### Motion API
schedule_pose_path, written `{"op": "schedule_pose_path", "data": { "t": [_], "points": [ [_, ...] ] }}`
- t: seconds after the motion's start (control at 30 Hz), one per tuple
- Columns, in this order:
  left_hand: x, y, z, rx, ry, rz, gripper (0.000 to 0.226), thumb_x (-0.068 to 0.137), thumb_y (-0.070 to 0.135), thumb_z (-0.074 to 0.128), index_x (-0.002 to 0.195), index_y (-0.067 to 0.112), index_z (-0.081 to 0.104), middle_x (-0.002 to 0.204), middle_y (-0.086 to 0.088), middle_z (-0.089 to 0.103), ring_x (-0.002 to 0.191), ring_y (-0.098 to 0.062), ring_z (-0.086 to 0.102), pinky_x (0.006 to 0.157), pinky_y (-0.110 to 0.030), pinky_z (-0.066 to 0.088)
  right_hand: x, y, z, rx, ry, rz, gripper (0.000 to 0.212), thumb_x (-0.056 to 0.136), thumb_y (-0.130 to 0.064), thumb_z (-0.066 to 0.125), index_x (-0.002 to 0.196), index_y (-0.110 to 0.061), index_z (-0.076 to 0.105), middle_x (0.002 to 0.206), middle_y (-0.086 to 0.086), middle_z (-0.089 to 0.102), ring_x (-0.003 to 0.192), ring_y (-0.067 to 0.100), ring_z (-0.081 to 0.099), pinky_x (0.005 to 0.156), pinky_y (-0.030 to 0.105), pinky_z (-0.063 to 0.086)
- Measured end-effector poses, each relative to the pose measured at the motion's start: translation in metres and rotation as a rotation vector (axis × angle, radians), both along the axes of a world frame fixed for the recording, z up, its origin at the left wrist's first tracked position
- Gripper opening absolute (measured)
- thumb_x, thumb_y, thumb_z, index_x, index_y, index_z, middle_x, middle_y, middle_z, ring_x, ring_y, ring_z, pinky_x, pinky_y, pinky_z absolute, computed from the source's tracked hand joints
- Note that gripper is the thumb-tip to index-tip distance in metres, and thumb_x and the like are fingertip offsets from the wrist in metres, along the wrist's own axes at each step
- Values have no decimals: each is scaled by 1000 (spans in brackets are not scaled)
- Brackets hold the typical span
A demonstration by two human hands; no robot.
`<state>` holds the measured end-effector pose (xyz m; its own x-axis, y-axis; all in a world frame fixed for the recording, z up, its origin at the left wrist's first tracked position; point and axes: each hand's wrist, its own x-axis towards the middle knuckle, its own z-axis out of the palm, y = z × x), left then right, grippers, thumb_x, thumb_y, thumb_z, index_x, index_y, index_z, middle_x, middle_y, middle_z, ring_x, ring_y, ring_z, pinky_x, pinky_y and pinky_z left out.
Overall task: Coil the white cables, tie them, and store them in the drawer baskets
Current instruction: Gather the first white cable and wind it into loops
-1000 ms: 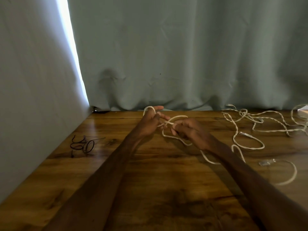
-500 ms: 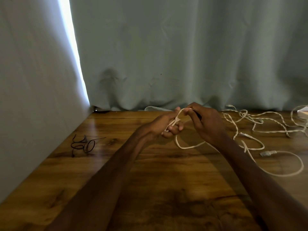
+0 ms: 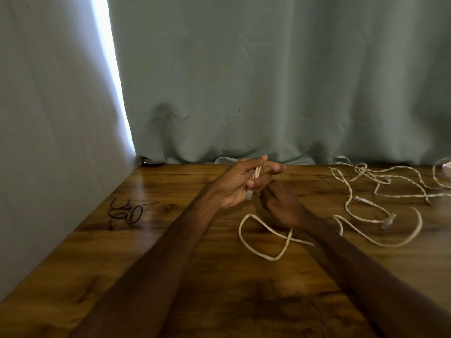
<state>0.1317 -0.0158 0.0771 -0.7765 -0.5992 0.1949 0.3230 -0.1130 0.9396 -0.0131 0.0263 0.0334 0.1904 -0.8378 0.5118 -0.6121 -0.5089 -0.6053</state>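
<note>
Left hand [image 3: 234, 186] is raised above the table, palm turned toward the camera, with several turns of the white cable [image 3: 256, 172] lying across it between the thumb and the partly curled fingers. It seems to serve as the form the coil is wound on. A pale plug end shows just under the palm. Right hand [image 3: 280, 203] sits just below and beside it, back to the camera, fingers reaching toward the coil. Its fingertips are hidden, so I cannot tell whether it pinches the cable or only guides it. The cable's slack runs out from under the right forearm in a loose crossed loop on the wooden table [image 3: 219, 289], probably left free so it can feed in without snagging.

The cable is thin, limp and matte, and looks braided. To the right lies a tangle of similar white cables [image 3: 361, 168], some twisted in pairs, one ending in a clear plug [image 3: 388, 222]. A thin black wire [image 3: 127, 212], curled and springy, lies well apart to the left, possibly meant for tying. Grey-green curtain [image 3: 268, 81] hangs behind in soft folds. No drawer baskets are in view.
</note>
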Motion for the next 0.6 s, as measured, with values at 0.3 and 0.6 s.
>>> {"op": "schedule_pose_path", "data": {
  "t": [0.3, 0.6],
  "points": [
    [-1, -8, -13, 129, 181, 272, 37, 106, 0, 26, 125, -27, 43, 133, -32, 60, 112, -34, 71, 68, -20, 60, 15, 1, -11, 72, 219, 26, 35, 108, -19, 43, 81, -31, 59, 74, -3, 67, 65, 8, 63, 60, 23, 46],
    [-3, -28, -19, -9, 74, 411, 21, 106, -2, 27, 115, -7, 46, 142, -35, 53, 129, -41, 59, 99, -35, 57, 9, 11, 12, 124, 258, 14, 33, 106, -15, 50, 84, -15, 74, 57, -26, 61, 61, -10, 58, 58, 10, 36]
  ]
}}
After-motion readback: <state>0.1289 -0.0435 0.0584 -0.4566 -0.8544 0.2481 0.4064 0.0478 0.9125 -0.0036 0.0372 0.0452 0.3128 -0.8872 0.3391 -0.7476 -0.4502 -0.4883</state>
